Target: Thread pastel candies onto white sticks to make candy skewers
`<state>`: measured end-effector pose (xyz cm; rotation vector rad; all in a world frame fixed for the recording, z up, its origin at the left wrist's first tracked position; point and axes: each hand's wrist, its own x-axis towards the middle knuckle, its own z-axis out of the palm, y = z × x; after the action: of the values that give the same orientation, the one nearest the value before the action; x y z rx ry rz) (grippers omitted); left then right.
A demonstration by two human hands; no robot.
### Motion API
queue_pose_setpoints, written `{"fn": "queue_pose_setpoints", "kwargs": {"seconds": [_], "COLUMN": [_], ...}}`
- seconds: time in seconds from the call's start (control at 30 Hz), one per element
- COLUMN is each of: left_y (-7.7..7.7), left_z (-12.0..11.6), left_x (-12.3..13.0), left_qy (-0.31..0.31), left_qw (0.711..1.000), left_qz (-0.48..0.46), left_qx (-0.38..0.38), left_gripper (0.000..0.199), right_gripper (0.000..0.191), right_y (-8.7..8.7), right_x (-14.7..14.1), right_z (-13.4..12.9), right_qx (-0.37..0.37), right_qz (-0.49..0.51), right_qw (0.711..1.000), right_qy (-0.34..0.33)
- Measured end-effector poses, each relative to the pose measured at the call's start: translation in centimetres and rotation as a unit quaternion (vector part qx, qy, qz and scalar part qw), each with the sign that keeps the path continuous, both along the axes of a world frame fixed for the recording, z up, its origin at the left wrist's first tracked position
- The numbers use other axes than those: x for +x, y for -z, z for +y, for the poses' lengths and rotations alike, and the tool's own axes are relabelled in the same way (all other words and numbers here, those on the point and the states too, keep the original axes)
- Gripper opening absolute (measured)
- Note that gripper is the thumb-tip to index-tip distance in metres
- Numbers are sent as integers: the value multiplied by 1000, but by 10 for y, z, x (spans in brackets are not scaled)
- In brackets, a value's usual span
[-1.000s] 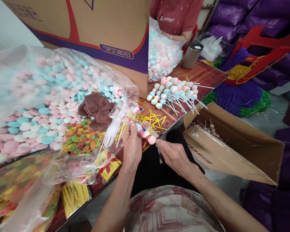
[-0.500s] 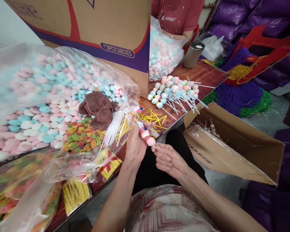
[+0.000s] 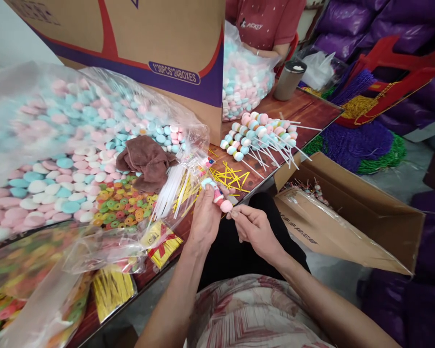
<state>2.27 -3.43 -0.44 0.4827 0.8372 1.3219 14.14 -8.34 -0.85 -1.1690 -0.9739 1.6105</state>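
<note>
My left hand is wrapped round a marshmallow skewer in a clear printed wrapper, with pink and white pieces showing. The skewer tilts, its pink end pointing down toward my right hand. Thumb and fingertips of that hand pinch together at this end; whether they grip the stick, the wrapper or a tie is too small to make out. Just beyond my left hand lie loose gold twist ties and a bundle of white sticks. A brown cloth rests behind the sticks.
Loose marshmallows and gummy rings cover the left side. Unwrapped marshmallow skewers are piled at the table's right. A large carton stands behind; an open box sits at right. Across the table is a co-worker in a red shirt.
My right hand has turned slightly, its fingers still pinched at the skewer's pink end. The left hand keeps its hold with a small shift of the thumb.
</note>
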Motion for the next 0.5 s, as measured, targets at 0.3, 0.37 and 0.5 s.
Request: {"fn": "queue_pose_setpoints", "kwargs": {"seconds": [0.3,0.37,0.5], "left_y": [-6,-6,-6], "left_z": [-3,-4,-6], "left_x": [7,11,9], "left_qy": [34,41,79], "left_qw": [999,999,996], "left_qz": [7,-5,-29], "left_qx": [7,2,-18], "left_gripper": [27,26,30], "right_gripper": [23,22,18], "right_y": [13,13,4], "right_x": [-10,-17,-20], "right_z": [5,7,13], "right_qx": [340,323,262], "right_qz": [-357,-332,-226], "right_qw": [867,881,928], "right_qy": [71,99,140]}}
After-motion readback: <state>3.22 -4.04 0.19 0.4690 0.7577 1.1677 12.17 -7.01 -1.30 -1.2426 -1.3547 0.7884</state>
